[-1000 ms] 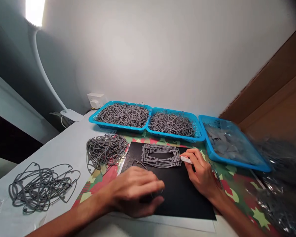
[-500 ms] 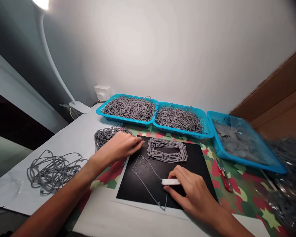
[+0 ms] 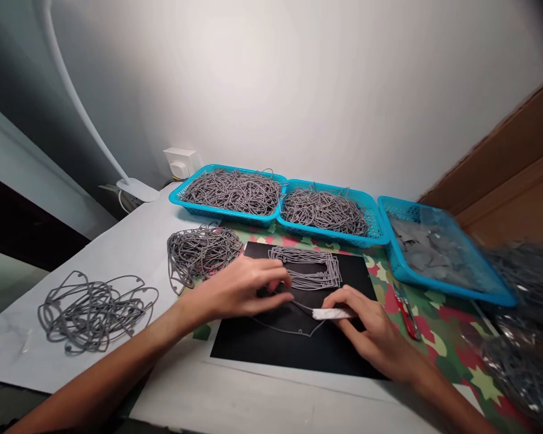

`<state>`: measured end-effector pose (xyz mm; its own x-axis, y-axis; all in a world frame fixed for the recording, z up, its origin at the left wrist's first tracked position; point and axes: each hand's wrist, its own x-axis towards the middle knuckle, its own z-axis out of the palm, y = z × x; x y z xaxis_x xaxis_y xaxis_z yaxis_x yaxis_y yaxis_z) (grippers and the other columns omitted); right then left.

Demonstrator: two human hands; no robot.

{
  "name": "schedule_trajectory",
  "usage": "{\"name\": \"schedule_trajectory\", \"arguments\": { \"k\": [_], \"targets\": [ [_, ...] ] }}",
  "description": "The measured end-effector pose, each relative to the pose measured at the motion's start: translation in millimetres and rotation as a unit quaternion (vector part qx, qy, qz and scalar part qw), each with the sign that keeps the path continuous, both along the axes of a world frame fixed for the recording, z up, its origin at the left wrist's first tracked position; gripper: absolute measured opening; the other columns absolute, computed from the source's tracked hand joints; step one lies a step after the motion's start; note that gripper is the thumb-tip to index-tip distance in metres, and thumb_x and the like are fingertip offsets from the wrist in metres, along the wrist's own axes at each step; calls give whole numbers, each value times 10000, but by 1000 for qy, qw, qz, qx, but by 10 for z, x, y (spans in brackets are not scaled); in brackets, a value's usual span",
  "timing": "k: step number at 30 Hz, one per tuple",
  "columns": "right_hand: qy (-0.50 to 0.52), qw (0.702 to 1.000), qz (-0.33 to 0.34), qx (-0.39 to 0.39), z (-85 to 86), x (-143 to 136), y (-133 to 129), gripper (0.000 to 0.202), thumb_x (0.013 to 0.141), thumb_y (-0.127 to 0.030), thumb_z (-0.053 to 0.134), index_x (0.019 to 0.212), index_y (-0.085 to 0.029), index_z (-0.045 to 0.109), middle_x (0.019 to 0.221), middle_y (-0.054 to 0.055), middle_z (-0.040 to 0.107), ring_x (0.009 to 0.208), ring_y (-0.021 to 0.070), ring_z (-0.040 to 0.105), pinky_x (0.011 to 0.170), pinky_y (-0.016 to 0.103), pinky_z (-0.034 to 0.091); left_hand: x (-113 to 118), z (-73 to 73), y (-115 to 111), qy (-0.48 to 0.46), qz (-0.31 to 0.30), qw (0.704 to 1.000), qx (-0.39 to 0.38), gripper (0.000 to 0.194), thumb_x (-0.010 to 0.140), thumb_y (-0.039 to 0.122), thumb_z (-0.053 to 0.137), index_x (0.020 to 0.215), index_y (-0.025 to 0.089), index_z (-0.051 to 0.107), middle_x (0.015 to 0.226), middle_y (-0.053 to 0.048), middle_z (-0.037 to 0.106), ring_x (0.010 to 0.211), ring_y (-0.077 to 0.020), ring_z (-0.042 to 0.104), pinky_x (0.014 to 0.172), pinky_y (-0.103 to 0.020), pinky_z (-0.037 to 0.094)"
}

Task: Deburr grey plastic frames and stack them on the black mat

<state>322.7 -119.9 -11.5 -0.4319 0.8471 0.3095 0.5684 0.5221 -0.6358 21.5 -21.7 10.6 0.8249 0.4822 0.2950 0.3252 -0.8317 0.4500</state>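
Observation:
Above the black sheet (image 3: 285,355), my right hand (image 3: 366,325) is closed on a slim white block (image 3: 332,313) with a rough surface; whether it is folded cloth or foam I cannot tell. A thin grey gasket loop (image 3: 283,330) runs to the same fingertips and seems pinched with the block. My left hand (image 3: 248,286) hovers over the loop's left end and hides it. Its thumb and fingertips are apart, with the fingers half curled. Just behind lies a neat rectangular stack of grey gaskets (image 3: 312,282), partly covered by the left fingers.
Tangled grey gaskets lie in a near-left heap (image 3: 97,310) and a second heap (image 3: 203,250). Blue baskets (image 3: 226,215) of more gaskets line the wall. Another blue basket (image 3: 452,289) holds grey flat pieces. Red-handled snips (image 3: 408,316) and plastic bags (image 3: 520,367) are at right. A lamp (image 3: 138,190) stands at left.
My left hand has moved right and lower, over the loop. My right hand has shifted right with the white block, and the loop's near end has swung up and right.

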Motion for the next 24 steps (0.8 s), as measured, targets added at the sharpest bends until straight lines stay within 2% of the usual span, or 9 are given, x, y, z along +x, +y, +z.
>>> {"name": "schedule_trajectory", "arguments": {
  "k": [2,3,5,7,13,16,20,22,24],
  "targets": [
    [32,999,-14,-21,20,44,-12,182,1094,-158,584,1177,-286,682,1033,22,759,872,184,748,764,276,598,74,-110,-77,14,-46,999,9,231,1106,356,676,1289,225,728,993,-26,695,775,-166,683,658,-285,471],
    [47,998,-18,-32,23,59,-25,180,1090,-176,614,1202,-295,690,1058,20,762,893,181,758,780,265,611,102,-167,-101,18,-53,998,21,261,1100,333,684,1332,218,719,1030,-41,696,804,-178,692,674,-289,480],
    [75,995,-26,-53,19,76,-55,187,1088,-217,659,1244,-314,693,1092,15,764,926,175,771,801,242,633,134,-250,-123,15,-55,998,31,196,1107,279,662,1268,201,740,1053,-60,692,840,-193,687,706,-297,487],
    [104,991,-35,-73,9,84,-78,196,1096,-251,674,1275,-331,685,1101,8,759,947,169,777,823,225,646,132,-262,-118,-2,-50,999,10,134,1116,253,635,1125,190,753,1059,-68,685,882,-197,675,751,-295,497],
    [158,976,-66,-135,-1,102,-68,158,1106,-347,700,1262,-335,676,1086,8,732,996,167,771,869,227,645,15,18,-47,-26,-28,991,-130,229,1077,370,716,931,196,686,1151,-72,650,1079,-221,644,1006,-321,488],
    [174,970,-78,-150,-2,112,-64,177,1103,-398,705,1254,-313,670,1028,15,726,936,177,775,812,244,641,-47,137,4,2,-24,978,-209,310,1084,431,685,883,200,634,1056,-45,678,1027,-221,628,957,-315,474],
    [207,960,-95,-160,-4,117,-62,211,1093,-444,714,1233,-293,667,1018,27,726,940,192,791,812,262,646,-94,171,68,35,8,947,-319,374,1072,533,671,914,200,611,953,-13,693,878,-195,619,789,-297,453],
    [219,958,-100,-157,-3,121,-51,213,1092,-447,716,1229,-291,669,1023,28,725,945,191,792,824,266,647,-96,158,86,30,25,929,-369,407,1064,567,677,906,204,579,937,-12,708,888,-204,654,764,-293,463],
    [224,957,-103,-153,0,130,-36,211,1090,-443,719,1228,-290,672,1028,29,724,941,188,788,825,267,644,-90,150,91,12,25,903,-429,418,1070,582,669,916,213,550,983,-29,758,982,-233,719,821,-309,522]
  ]
}}
